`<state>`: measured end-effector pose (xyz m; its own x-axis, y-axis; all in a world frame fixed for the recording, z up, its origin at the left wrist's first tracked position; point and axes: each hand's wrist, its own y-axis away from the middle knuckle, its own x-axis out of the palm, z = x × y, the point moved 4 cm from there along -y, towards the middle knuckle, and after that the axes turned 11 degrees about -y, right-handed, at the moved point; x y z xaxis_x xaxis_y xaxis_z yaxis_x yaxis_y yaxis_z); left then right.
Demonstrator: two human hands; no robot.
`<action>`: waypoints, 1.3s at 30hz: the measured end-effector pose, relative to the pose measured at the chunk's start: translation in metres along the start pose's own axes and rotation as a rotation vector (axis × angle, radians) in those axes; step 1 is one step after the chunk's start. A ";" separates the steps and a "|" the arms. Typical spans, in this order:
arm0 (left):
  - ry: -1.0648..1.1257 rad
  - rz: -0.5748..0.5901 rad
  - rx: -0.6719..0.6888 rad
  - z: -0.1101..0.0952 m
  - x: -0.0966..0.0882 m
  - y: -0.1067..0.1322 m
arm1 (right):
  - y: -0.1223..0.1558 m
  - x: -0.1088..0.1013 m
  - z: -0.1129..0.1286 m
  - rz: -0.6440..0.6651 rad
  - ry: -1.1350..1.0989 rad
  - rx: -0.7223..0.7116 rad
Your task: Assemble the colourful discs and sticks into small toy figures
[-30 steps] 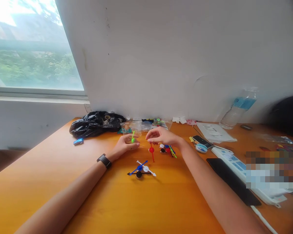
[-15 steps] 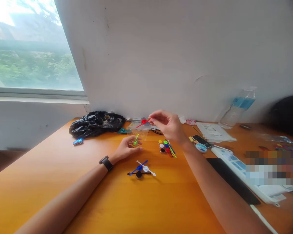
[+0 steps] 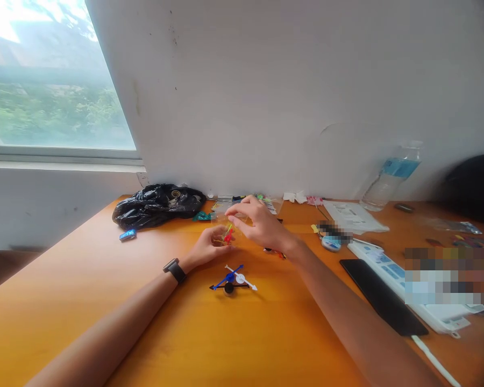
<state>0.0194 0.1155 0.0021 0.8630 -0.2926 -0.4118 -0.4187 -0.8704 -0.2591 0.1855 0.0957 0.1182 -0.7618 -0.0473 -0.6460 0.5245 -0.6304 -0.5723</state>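
My left hand (image 3: 210, 243) rests on the table with its fingers curved around a clear plastic container or bag, whose outline is hard to make out. A red arrow spinner (image 3: 228, 237) stands upright beside those fingers, with a yellow-green arrow piece (image 3: 229, 228) against it. Just above, my right hand (image 3: 256, 219) has thumb and forefinger close together at the top of these pieces. In front of the hands lie a blue arrow spinner (image 3: 230, 277), a white arrow spinner (image 3: 240, 278) and a black arrow spinner (image 3: 228, 288), overlapping. Behind my right wrist, small colored pieces (image 3: 280, 255) are mostly hidden.
A black plastic bag (image 3: 157, 207) and a blue packet (image 3: 128, 235) lie at the back left. On the right are a power strip (image 3: 395, 274), a black phone-like slab (image 3: 381, 295), a roll of tape (image 3: 331, 243) and a tilted clear bottle (image 3: 391, 180).
My right hand has moved left and down, bringing the red arrow spinner to my left hand. It now covers much of the small colored pieces. My left hand has stayed in place.
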 end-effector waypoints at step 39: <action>0.125 0.092 -0.183 -0.011 -0.003 0.004 | 0.003 -0.002 -0.038 0.013 -0.049 0.090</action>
<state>0.0187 0.1085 0.0119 0.8566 -0.4111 -0.3118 -0.4490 -0.8917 -0.0577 0.2032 0.1234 0.0982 -0.7739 -0.0920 -0.6266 0.4998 -0.6964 -0.5150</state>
